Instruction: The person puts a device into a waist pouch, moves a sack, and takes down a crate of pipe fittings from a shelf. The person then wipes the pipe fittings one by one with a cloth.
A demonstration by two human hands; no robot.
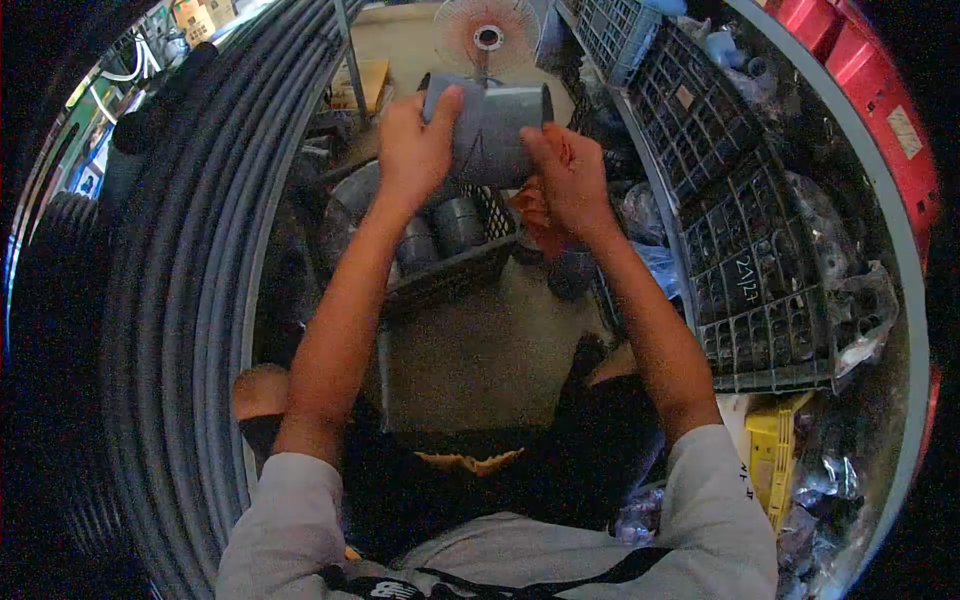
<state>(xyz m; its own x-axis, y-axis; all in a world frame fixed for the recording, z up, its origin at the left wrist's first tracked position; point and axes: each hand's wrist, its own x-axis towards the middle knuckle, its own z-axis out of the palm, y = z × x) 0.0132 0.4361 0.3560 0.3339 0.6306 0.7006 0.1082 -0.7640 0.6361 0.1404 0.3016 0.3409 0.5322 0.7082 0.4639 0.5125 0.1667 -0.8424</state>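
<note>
A wide grey pipe piece is held up in front of me, lying roughly sideways, with a dark rim at its right end. My left hand grips its left end, the thumb on top. At the right end my right hand is closed, its fingers against the pipe, with a reddish-orange cloth bunched in it and hanging below. Under the pipe, a black crate holds more grey pipe pieces.
Long grey pipes line the left side. A fan stands ahead. On the right are stacked black crates, a metal rail, red bins and a yellow crate. Brown floor shows below the crate.
</note>
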